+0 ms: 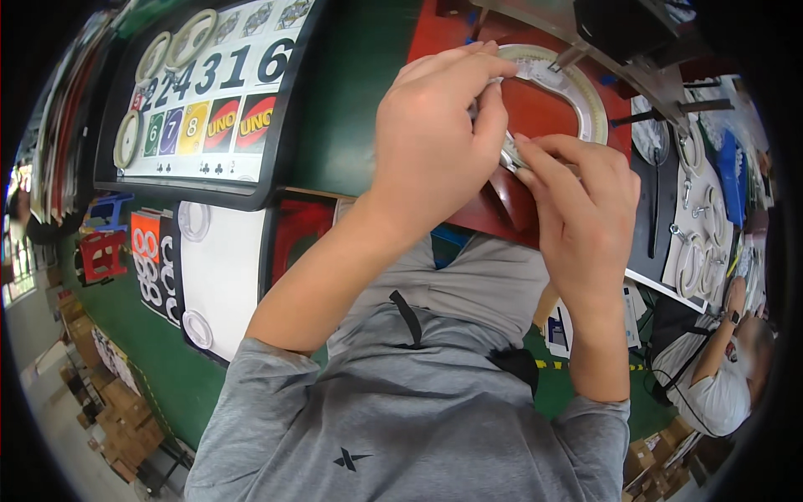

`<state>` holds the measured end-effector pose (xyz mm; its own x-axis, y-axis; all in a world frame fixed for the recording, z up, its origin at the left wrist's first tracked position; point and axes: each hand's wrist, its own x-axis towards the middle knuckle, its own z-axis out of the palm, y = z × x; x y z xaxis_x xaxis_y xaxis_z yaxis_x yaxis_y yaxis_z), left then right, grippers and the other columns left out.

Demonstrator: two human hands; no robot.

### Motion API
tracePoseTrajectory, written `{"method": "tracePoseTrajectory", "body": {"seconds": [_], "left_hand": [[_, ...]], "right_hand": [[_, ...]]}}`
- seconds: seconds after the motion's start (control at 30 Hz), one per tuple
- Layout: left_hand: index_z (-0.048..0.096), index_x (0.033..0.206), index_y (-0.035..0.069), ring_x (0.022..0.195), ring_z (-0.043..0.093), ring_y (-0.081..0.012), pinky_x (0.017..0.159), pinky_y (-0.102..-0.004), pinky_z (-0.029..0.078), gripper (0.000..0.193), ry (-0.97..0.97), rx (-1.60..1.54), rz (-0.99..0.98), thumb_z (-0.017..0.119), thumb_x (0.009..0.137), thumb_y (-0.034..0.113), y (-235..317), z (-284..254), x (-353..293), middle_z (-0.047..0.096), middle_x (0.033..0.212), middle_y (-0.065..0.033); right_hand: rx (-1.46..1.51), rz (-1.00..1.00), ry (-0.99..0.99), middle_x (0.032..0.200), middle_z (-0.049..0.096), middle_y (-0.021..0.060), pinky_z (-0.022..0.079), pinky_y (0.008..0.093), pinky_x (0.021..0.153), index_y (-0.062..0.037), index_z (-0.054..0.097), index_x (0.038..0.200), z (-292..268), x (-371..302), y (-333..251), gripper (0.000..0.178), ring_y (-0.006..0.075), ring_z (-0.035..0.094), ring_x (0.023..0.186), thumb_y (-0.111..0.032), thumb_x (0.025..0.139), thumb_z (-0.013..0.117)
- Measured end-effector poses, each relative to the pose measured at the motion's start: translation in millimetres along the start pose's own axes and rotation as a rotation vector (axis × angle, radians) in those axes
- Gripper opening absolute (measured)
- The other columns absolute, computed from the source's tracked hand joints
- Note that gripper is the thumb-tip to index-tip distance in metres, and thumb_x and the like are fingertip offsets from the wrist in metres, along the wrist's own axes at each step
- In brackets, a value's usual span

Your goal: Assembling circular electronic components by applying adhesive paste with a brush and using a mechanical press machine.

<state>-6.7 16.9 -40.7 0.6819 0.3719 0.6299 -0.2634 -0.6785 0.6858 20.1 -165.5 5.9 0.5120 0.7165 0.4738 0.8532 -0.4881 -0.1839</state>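
A pale, translucent curved band (590, 100), bent into an open ring, lies over the red work surface (523, 205). My left hand (439, 125) is closed, with thumb and fingertips pinching the band's left side. Below it, my right hand (590, 197) grips the lower end between thumb and forefinger. A small shiny metal piece (511, 164) shows at that end, close to both thumbs. My fingers cover much of the join, so its details are hidden.
A metal fixture (619, 67) stands just beyond the band. At left, a black-framed tray (272, 159) carries a sheet printed with numbers and cards, and several pale rings (127, 138). More rings with metal clasps (691, 263) lie at right, where another person (723, 376) sits.
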Motion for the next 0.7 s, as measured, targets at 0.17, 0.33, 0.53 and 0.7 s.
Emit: {"method": "tracePoseTrajectory", "body": {"seconds": [0.17,0.33,0.53,0.7], "left_hand": [[0.079,0.107,0.004,0.087,0.077,-0.0227,0.074,-0.0303,0.062,0.02,-0.025,0.049,0.042,0.07,0.089,0.0,2,-1,4,0.079,0.114,-0.0141],[0.079,0.106,0.004,0.091,0.077,-0.0252,0.074,-0.032,0.063,0.02,-0.046,0.091,0.049,0.071,0.088,0.001,3,-2,7,0.079,0.113,-0.014],[0.078,0.107,0.003,0.098,0.076,-0.0298,0.08,-0.0349,0.062,0.021,-0.053,0.128,0.101,0.07,0.087,0.001,5,-4,12,0.079,0.112,-0.0144],[0.076,0.108,0.001,0.1,0.075,-0.0327,0.086,-0.0371,0.061,0.021,-0.04,0.099,0.098,0.07,0.088,0.002,3,-4,9,0.078,0.111,-0.0157]], "right_hand": [[0.023,0.078,0.133,0.134,0.067,0.0166,0.045,0.0448,0.105,-0.0009,0.065,0.134,12,3,23,0.045,0.0367,0.061,0.124,-0.019,0.095,0.075],[-0.029,0.223,0.009,0.15,0.054,0.0271,0.041,0.0481,0.115,0.0077,0.052,0.147,30,20,32,0.06,0.0414,0.051,0.14,-0.035,0.105,0.063],[-0.046,0.275,-0.07,0.153,0.051,0.028,0.04,0.0466,0.118,0.0095,0.049,0.149,21,26,28,0.065,0.0423,0.047,0.144,-0.038,0.106,0.061],[0.082,0.28,-0.046,0.154,0.048,0.0298,0.037,0.0461,0.12,0.0099,0.049,0.147,24,26,32,0.065,0.0435,0.045,0.145,-0.039,0.106,0.061]]}}
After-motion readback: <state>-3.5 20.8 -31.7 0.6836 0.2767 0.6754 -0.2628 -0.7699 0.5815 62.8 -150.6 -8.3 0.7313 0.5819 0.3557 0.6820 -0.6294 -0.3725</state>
